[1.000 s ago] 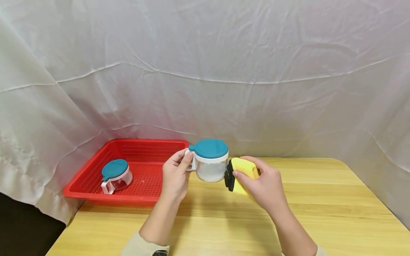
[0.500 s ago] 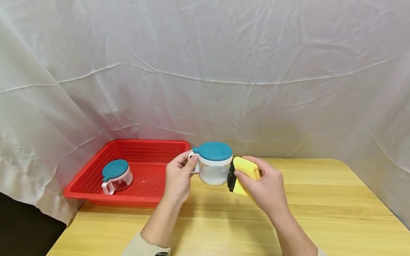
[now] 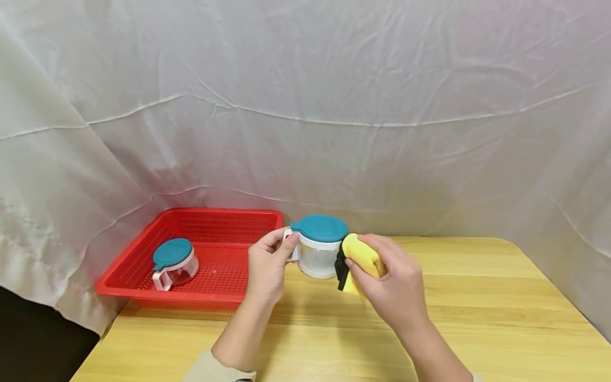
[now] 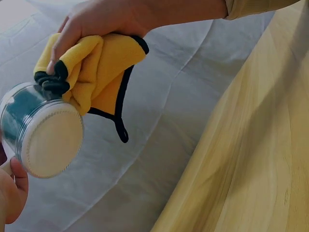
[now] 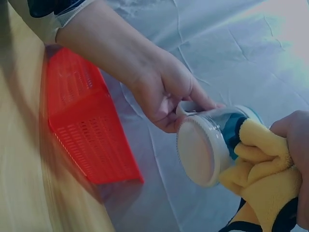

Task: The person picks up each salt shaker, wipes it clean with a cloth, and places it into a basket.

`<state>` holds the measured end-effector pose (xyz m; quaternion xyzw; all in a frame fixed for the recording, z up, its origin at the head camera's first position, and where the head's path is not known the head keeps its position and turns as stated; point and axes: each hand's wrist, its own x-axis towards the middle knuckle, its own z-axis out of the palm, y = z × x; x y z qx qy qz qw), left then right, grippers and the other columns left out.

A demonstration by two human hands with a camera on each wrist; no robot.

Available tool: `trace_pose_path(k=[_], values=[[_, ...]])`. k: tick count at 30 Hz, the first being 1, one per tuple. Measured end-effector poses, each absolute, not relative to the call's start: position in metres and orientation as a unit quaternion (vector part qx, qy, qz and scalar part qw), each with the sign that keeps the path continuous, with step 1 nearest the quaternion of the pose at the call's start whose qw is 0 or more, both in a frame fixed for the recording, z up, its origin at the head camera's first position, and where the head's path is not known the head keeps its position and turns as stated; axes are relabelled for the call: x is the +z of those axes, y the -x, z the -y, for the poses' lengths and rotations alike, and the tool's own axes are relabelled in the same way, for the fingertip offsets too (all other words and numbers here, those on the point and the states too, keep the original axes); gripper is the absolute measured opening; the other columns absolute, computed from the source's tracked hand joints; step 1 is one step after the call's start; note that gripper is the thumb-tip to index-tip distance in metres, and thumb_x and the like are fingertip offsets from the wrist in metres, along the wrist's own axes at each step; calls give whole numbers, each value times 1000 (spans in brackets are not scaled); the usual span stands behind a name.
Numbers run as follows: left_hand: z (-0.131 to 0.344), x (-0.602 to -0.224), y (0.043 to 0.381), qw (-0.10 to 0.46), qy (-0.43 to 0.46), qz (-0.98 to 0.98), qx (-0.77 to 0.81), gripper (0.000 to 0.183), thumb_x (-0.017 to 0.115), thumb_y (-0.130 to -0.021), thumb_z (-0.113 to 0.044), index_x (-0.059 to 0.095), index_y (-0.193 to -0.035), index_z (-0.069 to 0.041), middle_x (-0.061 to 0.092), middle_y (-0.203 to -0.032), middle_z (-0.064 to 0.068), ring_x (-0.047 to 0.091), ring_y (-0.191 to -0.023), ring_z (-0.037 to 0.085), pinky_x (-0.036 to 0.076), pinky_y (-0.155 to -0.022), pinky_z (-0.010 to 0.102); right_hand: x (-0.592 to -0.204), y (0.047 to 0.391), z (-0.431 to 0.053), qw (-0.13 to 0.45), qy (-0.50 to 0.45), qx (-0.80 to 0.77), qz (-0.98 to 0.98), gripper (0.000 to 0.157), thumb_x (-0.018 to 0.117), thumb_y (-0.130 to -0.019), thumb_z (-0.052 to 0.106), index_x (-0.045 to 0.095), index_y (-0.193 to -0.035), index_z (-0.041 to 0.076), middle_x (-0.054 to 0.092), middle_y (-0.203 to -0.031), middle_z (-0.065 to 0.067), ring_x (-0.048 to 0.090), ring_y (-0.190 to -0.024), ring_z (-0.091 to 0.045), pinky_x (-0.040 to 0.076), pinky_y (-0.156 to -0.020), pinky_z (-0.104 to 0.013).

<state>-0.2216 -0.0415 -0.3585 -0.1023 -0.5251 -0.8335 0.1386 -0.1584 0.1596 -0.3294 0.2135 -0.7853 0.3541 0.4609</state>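
Note:
My left hand [image 3: 268,265] grips the white handle of a clear glass jar [image 3: 317,262] with a teal lid [image 3: 323,228], held upright above the table. In my right hand [image 3: 395,278] is a bunched yellow cloth [image 3: 364,255] with black edging, pressed against the jar's right side. The left wrist view shows the jar's underside [image 4: 54,140] and the cloth [image 4: 99,72] lying on its glass wall, a corner with a black loop hanging free. From the right wrist, the cloth [image 5: 260,169] covers part of the jar's side.
A red perforated plastic basket [image 3: 215,291] stands at the left of the wooden table [image 3: 477,307]. Inside it sits a second jar [image 3: 185,269] with a teal lid and white handle. A pale curtain [image 3: 305,106] hangs behind the table.
The jar has moved slightly right and down with my left hand. My right hand has turned a little, and the cloth has shifted against the jar's side.

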Motion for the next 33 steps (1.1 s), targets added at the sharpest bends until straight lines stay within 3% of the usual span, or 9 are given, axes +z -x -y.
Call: trace_pose_path(k=[5,8,13,20,25,33], values=[[41,-356,221,187,84,525,-826,11,73,-86,-1,75,-96,-5,68,-75,-3,56,-67,8,50,-57,17,-333,157,-151,481,-270,305,776,40,82,-69,10,72,-107,7,72,-100,-6,68,-88,-22,54,-82,-25],[43,-355,222,205,72,523,-824,17,74,-86,-3,73,-102,3,68,-77,-2,57,-68,8,52,-59,17,-338,156,-144,471,-287,275,788,40,82,-69,10,71,-107,6,72,-100,-8,68,-89,-23,57,-80,-35],[45,-354,224,205,56,500,-840,20,73,-87,-5,73,-106,3,71,-84,0,61,-74,10,55,-63,19,-346,156,-138,446,-289,261,806,41,84,-68,8,71,-107,6,72,-102,-8,69,-92,-23,59,-78,-39],[45,-354,224,140,18,473,-870,10,71,-90,-9,77,-97,-13,72,-85,-2,62,-70,8,52,-61,19,-347,162,-145,424,-267,283,818,41,85,-68,9,70,-106,6,71,-101,-8,69,-89,-22,59,-77,-38],[45,-355,224,110,29,488,-865,11,71,-90,-9,77,-93,-18,72,-82,-4,61,-69,8,52,-63,21,-341,164,-155,425,-249,295,819,42,85,-69,10,71,-108,6,72,-102,-6,69,-87,-22,58,-76,-37],[48,-356,223,66,68,518,-850,17,70,-90,-4,77,-94,-19,72,-85,-3,63,-75,10,56,-66,24,-331,163,-166,445,-232,327,801,44,87,-66,3,72,-108,7,72,-102,-3,66,-84,-18,53,-76,-16]])
